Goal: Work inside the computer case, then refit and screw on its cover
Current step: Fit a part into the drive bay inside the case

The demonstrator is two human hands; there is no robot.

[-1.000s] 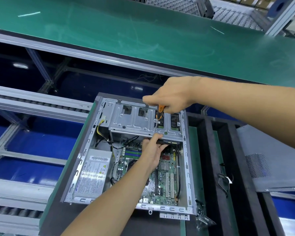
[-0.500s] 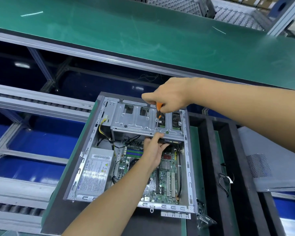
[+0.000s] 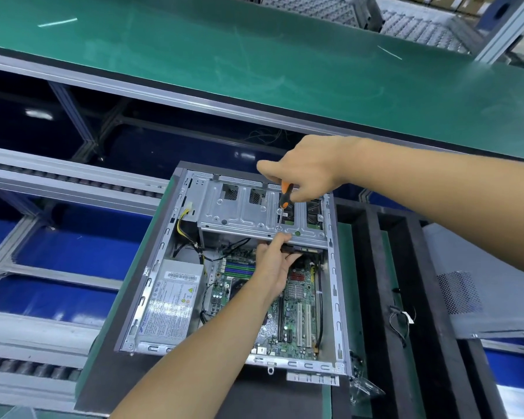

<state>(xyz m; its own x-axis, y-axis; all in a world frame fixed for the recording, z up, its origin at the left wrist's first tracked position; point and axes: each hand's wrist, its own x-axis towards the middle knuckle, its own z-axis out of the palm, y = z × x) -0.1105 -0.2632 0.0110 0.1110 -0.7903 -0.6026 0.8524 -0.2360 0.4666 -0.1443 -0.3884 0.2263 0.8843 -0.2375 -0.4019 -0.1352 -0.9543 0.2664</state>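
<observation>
The open computer case (image 3: 333, 285) lies on its side on a dark mat, motherboard (image 3: 297, 303) and power supply (image 3: 170, 300) exposed. My right hand (image 3: 303, 170) grips an orange-and-black screwdriver (image 3: 284, 198), held nearly upright with its tip on the front edge of the metal drive cage (image 3: 242, 216). My left hand (image 3: 274, 264) reaches into the case and holds a dark drive (image 3: 303, 251) under the cage, thumb against the cage's front lip. The grey perforated cover (image 3: 478, 294) lies flat to the right of the case.
A green conveyor belt (image 3: 254, 65) runs across the back. Roller rails (image 3: 58, 179) and blue bins lie to the left. Black foam strips (image 3: 412, 297) with a loose black cable (image 3: 401, 322) sit right of the case. A clear plastic bag (image 3: 363, 385) lies at the case's near right corner.
The view has shifted slightly; the screwdriver stands a little more upright on the cage edge. Both hands stay in nearly the same places.
</observation>
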